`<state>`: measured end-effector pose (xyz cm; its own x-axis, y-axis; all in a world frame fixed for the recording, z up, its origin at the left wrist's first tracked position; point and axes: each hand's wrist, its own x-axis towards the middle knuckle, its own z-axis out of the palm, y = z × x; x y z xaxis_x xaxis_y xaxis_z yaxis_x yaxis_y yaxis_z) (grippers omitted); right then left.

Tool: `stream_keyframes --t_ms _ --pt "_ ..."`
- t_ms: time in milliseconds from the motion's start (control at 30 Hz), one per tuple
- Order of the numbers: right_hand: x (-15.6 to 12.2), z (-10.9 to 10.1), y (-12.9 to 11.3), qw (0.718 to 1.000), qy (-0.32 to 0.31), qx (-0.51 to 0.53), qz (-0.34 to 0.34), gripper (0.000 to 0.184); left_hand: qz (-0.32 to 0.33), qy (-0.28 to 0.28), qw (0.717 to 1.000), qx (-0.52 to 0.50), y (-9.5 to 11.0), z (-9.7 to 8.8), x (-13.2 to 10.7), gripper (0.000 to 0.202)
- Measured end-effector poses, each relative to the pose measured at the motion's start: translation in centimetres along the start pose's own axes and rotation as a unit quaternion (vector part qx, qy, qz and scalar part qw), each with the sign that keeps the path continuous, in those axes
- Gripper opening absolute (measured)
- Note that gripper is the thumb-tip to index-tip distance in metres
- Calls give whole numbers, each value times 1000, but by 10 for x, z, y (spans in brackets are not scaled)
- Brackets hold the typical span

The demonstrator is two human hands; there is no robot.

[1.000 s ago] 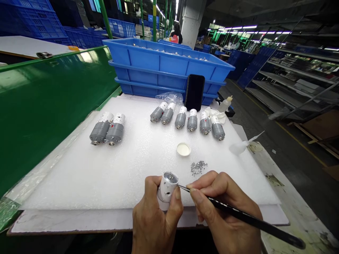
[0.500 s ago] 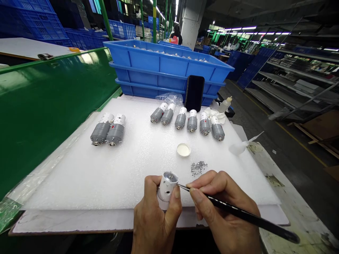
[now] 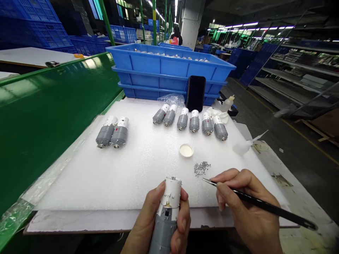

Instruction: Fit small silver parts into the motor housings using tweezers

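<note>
My left hand (image 3: 156, 218) is wrapped round a grey-and-white cylindrical model (image 3: 165, 225), which looks like a model spacecraft, its white end tilted up and away from me. A small gold-coloured part shows on its side near the joint of white and grey. My right hand (image 3: 246, 204) pinches black-handled tweezers (image 3: 259, 206), their silver tips pointing left, apart from the model. Just beyond the tips lies a pile of tiny silver parts (image 3: 201, 168) on the white foam sheet (image 3: 106, 183). Whether the tips hold a piece is too small to tell. Behind the pile sits a shallow round dish (image 3: 186, 150) with whitish contents.
Two similar models (image 3: 112, 132) lie at the left, and several more (image 3: 194, 121) line the back. A black phone (image 3: 196, 93) leans on stacked blue crates (image 3: 169, 76). Squeeze bottles (image 3: 242, 147) are at the right. A green partition (image 3: 60, 95) borders the left side.
The model in my left hand has turned and tipped, so its grey body now shows. My right hand has carried the tweezers right, away from the model and towards the silver pile.
</note>
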<state>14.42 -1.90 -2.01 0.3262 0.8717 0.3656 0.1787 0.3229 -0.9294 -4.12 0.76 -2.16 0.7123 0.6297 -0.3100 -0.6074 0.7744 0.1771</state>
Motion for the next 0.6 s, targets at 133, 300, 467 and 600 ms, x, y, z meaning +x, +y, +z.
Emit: stream_keyframes --t_ms 133,300,467,600 --pt "1 -1 5 1000 15 -23 15 15 -9 -36 999 -28 -1 -1 2 40" --pt "5 -3 11 998 19 -57 16 17 -40 -54 998 -7 4 -8 3 39" --pt "8 -4 15 997 21 -64 22 18 -55 -70 996 17 5 -20 6 43" --pt "8 -3 18 998 16 -52 41 18 -64 -101 992 27 5 -23 9 46"
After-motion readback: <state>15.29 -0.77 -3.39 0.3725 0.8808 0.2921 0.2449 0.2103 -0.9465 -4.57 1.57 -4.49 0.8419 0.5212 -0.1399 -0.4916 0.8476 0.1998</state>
